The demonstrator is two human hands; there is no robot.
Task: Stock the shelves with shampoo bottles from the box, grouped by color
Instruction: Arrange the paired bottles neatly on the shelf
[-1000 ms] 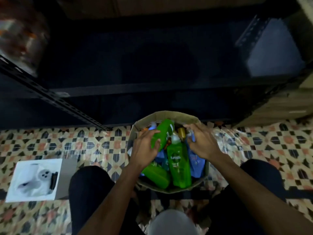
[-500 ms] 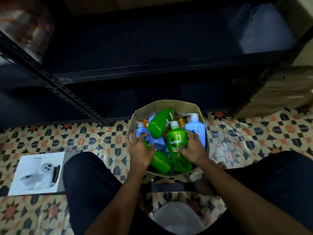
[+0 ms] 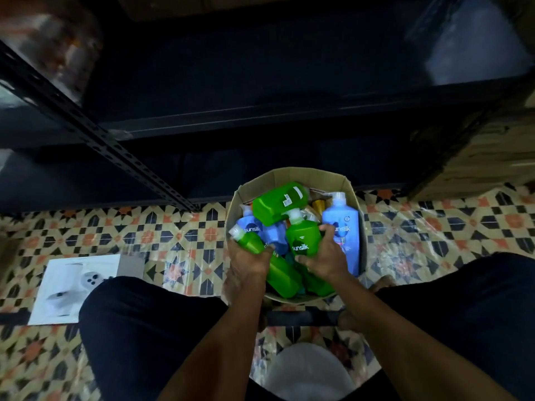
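A cardboard box (image 3: 292, 176) stands on the tiled floor between my knees, packed with green and blue shampoo bottles. My left hand (image 3: 247, 263) grips a green bottle (image 3: 250, 241) with a white cap at the box's left side. My right hand (image 3: 324, 259) holds another green Sunsilk bottle (image 3: 301, 237), upright in the middle. A third green bottle (image 3: 279, 202) lies across the top. A tall blue bottle (image 3: 343, 224) stands at the right wall, and more blue bottles (image 3: 252, 224) sit at the left. Gold caps (image 3: 318, 204) show at the back. The dark metal shelves (image 3: 260, 82) ahead look bare.
A slotted black shelf post (image 3: 86, 134) runs diagonally at the left. A white product box (image 3: 72, 287) lies on the floor by my left knee. Wooden crates or boxes (image 3: 477, 157) stand at the right. A white round object (image 3: 309, 371) sits under me.
The view has dropped a little toward the box. My left hand now grips a green bottle with its cap raised at the left, and my right hand has closed round the upright green bottle.
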